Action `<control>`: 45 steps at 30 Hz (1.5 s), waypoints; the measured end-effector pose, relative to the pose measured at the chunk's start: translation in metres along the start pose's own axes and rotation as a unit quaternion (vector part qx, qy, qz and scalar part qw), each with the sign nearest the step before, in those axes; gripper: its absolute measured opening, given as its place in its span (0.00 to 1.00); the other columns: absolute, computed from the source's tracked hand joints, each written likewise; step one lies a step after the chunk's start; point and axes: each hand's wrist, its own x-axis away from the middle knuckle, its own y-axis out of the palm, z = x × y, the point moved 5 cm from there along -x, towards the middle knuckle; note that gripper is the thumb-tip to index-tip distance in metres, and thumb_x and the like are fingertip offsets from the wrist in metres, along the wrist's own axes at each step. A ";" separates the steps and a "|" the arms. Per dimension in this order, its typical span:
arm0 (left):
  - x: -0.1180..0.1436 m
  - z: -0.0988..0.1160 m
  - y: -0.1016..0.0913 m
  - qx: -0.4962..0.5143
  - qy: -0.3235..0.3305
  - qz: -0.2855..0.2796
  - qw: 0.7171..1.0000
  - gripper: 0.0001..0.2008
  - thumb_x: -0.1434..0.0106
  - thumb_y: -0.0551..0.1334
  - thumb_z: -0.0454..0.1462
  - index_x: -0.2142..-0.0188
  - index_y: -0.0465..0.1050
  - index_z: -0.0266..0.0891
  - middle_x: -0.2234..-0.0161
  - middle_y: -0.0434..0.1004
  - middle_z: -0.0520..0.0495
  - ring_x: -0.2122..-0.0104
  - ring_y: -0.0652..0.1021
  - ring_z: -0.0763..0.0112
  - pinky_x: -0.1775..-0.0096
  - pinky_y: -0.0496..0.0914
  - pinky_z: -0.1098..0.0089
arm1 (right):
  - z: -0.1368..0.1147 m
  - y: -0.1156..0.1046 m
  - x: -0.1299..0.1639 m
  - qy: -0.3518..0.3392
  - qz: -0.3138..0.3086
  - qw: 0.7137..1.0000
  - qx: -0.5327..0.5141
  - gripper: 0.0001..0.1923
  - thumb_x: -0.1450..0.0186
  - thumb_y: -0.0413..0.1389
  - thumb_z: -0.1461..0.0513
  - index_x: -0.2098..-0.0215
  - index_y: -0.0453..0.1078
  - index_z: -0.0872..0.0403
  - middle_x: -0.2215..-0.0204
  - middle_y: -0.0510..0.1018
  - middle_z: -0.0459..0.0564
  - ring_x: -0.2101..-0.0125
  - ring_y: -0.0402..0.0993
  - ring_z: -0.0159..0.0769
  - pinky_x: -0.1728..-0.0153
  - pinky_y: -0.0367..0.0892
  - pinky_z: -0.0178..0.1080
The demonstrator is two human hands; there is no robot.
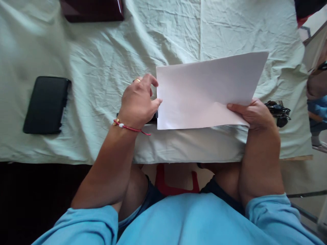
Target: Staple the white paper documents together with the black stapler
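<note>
— What do we have on the surface (102, 68) here?

— We have the sheet of paper (204, 88) in the middle, near the front edge. Our left hand (138, 103) is at its left side, our right hand (252, 114) at its right lower corner.

— And around it?

— The phone (46, 104) lies far to the left. The keys (278, 110) lie just behind our right hand. A box (92, 10) stands at the back edge, to the left.
</note>
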 end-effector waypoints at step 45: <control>-0.001 0.003 0.010 -0.033 -0.034 -0.081 0.996 0.19 0.22 0.50 0.39 0.40 0.74 0.41 0.47 0.84 0.36 0.45 0.83 0.47 0.44 0.73 0.55 | 0.001 0.014 0.001 -0.006 -0.014 1.000 -0.019 0.26 0.56 0.80 0.58 0.60 0.84 0.56 0.54 0.86 0.53 0.59 0.83 0.38 0.54 0.82 0.38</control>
